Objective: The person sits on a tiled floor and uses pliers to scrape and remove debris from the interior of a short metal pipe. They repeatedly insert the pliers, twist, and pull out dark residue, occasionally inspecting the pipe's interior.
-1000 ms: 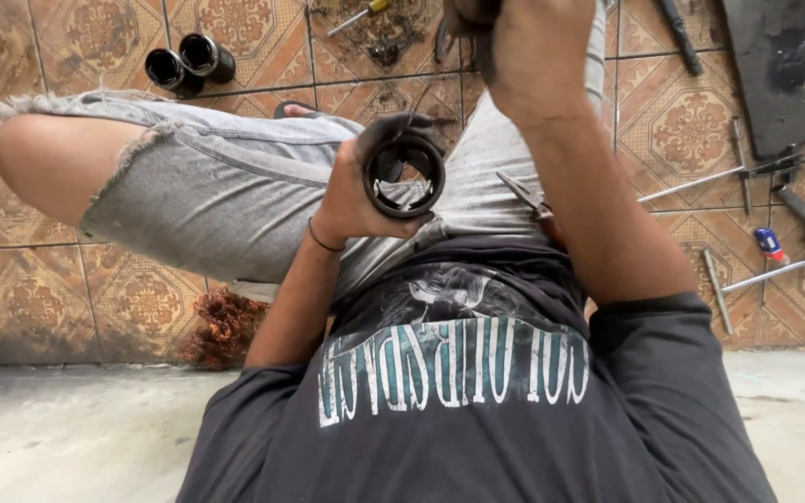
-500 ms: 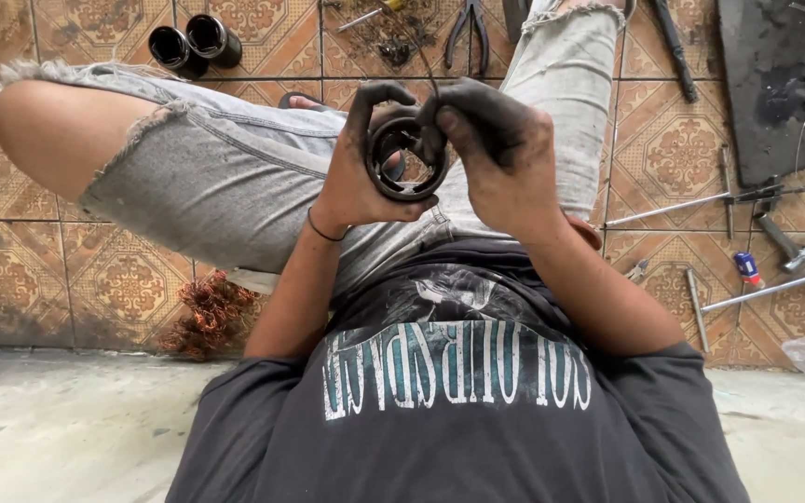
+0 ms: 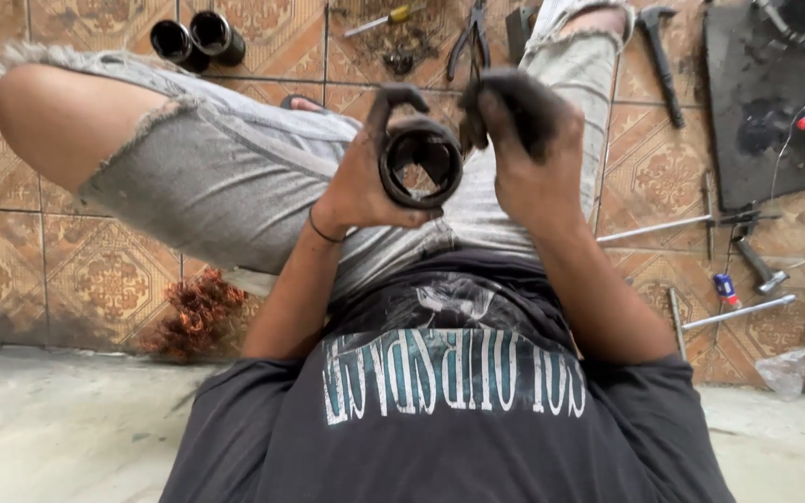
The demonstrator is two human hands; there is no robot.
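Observation:
My left hand (image 3: 361,177) grips a black, greasy cylindrical sleeve (image 3: 420,166) and holds it over my lap with its open end facing the camera. My right hand (image 3: 528,149), its fingers blackened with grease, is right beside the sleeve, with the fingertips curled near its upper right rim. Whether those fingers pinch something small I cannot tell. I am sitting on a tiled floor in torn grey shorts and a dark printed shirt.
Two black cylinders (image 3: 196,39) lie on the tiles at the top left. A screwdriver (image 3: 382,20) and pliers (image 3: 473,37) lie at the top, a hammer (image 3: 659,56) and a dark mat (image 3: 775,102) at the right. Metal rods (image 3: 673,225) and a rust-coloured scrubber (image 3: 197,312) lie nearby.
My right hand came down from the top of the view to the sleeve a second ago, and it stays at the sleeve's upper right rim. The left hand has held the sleeve throughout.

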